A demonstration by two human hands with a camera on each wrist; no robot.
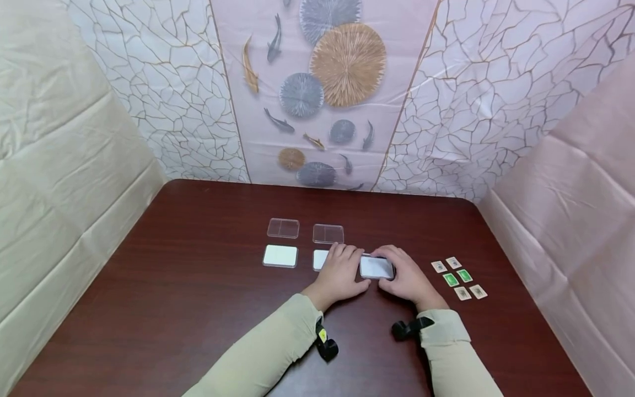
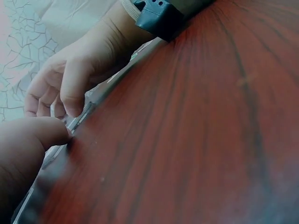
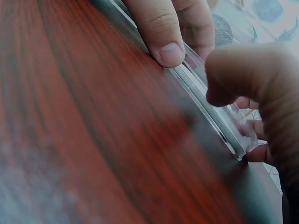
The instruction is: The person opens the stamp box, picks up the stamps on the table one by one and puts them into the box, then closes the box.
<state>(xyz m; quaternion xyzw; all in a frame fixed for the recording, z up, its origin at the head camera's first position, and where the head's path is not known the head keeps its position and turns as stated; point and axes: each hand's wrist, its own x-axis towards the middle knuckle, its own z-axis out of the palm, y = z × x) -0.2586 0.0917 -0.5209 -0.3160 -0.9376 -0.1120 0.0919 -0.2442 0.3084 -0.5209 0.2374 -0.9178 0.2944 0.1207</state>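
Note:
In the head view a small clear plastic case (image 1: 376,267) with a white insert lies on the table between both hands. My left hand (image 1: 339,274) holds its left end, thumb at the near edge and fingers at the far side. In the right wrist view the left thumb (image 3: 169,49) presses against the case's edge (image 3: 201,100). My right hand (image 1: 409,277) grips the right end, thumb in front and fingers behind. Left of it lies another case with a white insert (image 1: 319,259), partly covered by my left hand.
Farther left is a third white-filled case (image 1: 280,256). Behind these lie two transparent lids, a left lid (image 1: 283,227) and a right lid (image 1: 328,234). Several small square tiles (image 1: 450,279), some green, lie in pairs right of my right hand. Fabric walls (image 1: 317,138) border the table (image 1: 149,309).

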